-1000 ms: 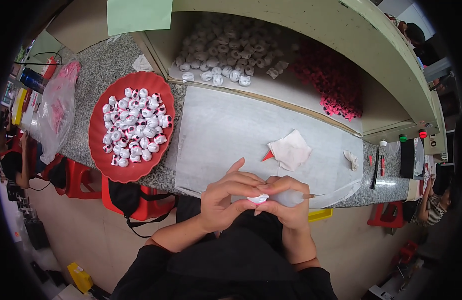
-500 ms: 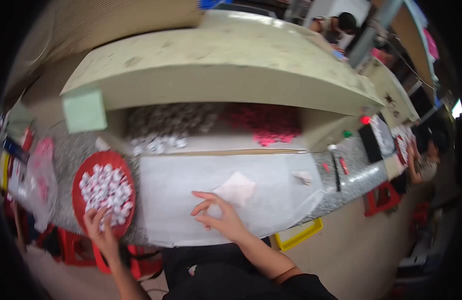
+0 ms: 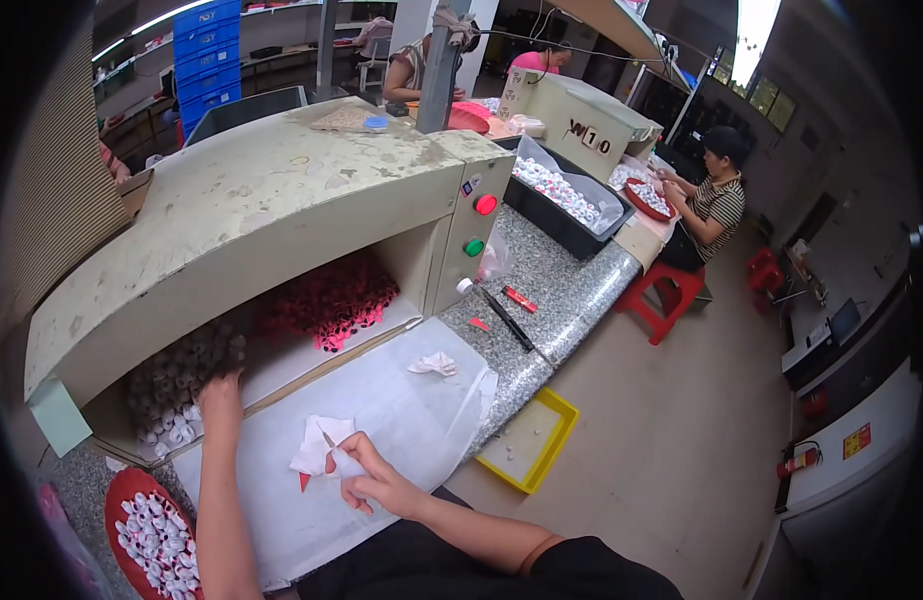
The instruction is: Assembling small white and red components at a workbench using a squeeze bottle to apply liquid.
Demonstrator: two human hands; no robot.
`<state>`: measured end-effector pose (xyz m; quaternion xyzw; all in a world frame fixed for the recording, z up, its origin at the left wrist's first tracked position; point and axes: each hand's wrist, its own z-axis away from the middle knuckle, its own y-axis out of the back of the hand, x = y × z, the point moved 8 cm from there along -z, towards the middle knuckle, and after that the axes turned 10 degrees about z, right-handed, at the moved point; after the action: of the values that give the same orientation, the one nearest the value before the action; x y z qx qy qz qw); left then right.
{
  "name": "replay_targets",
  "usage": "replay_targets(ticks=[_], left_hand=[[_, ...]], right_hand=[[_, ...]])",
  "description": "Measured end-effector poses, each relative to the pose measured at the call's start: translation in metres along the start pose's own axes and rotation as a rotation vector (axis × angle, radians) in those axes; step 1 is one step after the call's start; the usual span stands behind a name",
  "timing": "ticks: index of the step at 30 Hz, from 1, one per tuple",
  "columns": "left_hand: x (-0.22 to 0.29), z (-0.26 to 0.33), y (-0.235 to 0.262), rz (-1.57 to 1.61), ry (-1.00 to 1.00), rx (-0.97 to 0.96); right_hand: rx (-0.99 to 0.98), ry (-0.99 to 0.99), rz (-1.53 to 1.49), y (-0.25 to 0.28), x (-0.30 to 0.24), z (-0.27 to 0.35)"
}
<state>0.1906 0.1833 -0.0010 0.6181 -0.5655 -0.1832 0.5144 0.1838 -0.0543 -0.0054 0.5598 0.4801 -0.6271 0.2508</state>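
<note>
My left hand reaches into the open front of a beige metal box. It touches or hovers at a pile of small white rounded pieces; its fingertips are lost in shadow. My right hand is pinched over the white sheet, closed on a thin pointed tool whose exact kind I cannot make out. Under its fingers lies a folded whitish cloth, with a red tip showing at its near edge. A red dish of white and pink pieces stands beside my left forearm.
Pink pieces lie deeper in the box. A crumpled white cloth, a black pen-like stick and a red stick lie to the right. A yellow tray sits below the counter edge. Another person works at the far right.
The view has swung to the right. My left hand has left the red dish and gone into the box. My right hand, earlier with fingers apart, now pinches a pointed tool at the cloth.
</note>
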Motion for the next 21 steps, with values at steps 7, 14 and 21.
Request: replay_targets(ticks=[7, 14, 21], left_hand=[[-0.026, -0.011, -0.009, 0.017, 0.039, -0.065], [0.010, -0.025, 0.011, -0.001, -0.137, 0.118], [0.026, 0.024, 0.055, 0.764, 0.262, 0.091]], right_hand=[[-0.089, -0.117, -0.027, -0.008, 0.014, -0.008], [-0.012, -0.111, -0.079, -0.004, -0.009, -0.007], [0.088, -0.118, -0.028, -0.004, -0.015, -0.007]])
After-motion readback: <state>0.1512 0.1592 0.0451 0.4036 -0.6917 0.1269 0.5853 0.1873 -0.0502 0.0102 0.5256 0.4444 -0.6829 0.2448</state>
